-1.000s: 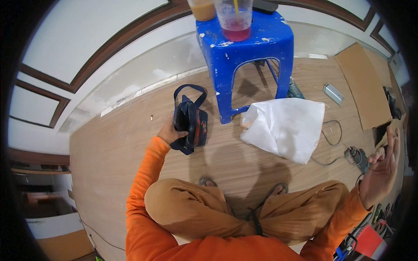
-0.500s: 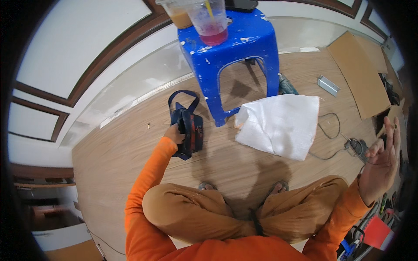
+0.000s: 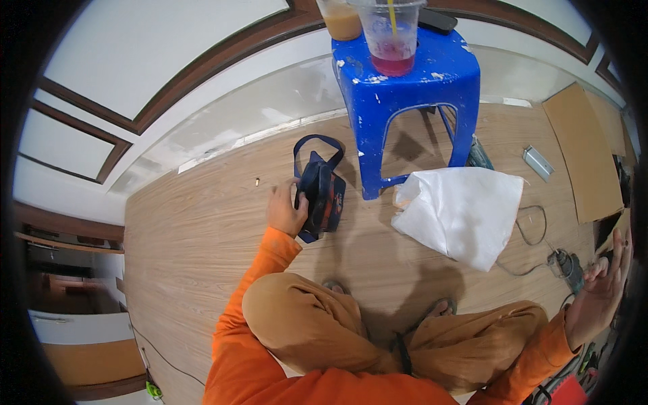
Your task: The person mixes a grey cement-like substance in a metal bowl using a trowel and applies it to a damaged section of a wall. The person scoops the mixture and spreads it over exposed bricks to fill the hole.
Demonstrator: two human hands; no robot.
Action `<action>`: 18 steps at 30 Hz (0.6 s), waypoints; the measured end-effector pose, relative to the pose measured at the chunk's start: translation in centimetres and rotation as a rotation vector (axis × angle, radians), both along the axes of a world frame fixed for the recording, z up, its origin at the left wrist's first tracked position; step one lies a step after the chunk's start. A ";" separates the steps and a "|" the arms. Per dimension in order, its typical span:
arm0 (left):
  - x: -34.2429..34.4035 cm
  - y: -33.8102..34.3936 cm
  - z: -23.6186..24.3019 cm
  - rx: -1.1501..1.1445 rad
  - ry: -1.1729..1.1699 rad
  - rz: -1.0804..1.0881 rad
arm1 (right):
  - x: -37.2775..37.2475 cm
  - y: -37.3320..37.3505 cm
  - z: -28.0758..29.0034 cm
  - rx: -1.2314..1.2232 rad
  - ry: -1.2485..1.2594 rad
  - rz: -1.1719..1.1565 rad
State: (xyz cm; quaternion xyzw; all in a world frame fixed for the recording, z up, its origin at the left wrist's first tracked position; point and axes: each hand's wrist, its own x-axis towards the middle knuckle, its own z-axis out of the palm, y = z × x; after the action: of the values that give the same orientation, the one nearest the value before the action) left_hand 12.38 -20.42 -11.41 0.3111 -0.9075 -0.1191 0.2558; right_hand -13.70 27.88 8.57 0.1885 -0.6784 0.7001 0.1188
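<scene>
The dark blue bag (image 3: 332, 202) sat on the wooden floor (image 3: 202, 256), left of the blue stool (image 3: 432, 64), its mouth gaping and its strap (image 3: 317, 140) looped out on the far side, probably so as not to cover the opening. The left hand (image 3: 287, 210) was at the bag's left edge, thumb against the rim, perhaps to steady it; whether it gripped could not be told. The right hand (image 3: 601, 297) was raised at the far right, away from the bag, near a corded tool (image 3: 568, 268), some fingers straight and others bent; anything small between them could not be made out. A pink drink (image 3: 393, 50) stood on the stool, presumably for safekeeping, beyond the white sack (image 3: 462, 212).
</scene>
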 end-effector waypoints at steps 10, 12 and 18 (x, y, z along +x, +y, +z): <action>-1.9 -5.1 -1.7 0.227 -0.425 0.091 | -0.8 -2.6 -0.5 -0.012 -0.004 -0.001; -3.6 -8.1 -0.4 0.125 -0.398 0.037 | -1.0 -3.1 -0.5 0.004 -0.046 -0.015; -8.5 -17.1 1.2 -0.133 -0.491 0.073 | -1.0 -5.7 0.6 -0.142 -0.144 -0.032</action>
State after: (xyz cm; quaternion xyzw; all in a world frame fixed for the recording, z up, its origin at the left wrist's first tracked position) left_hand 3.91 -37.48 -10.17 0.3458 -0.9364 0.0291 0.0519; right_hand -14.73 22.16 9.17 0.1178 -0.6367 0.7562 0.0941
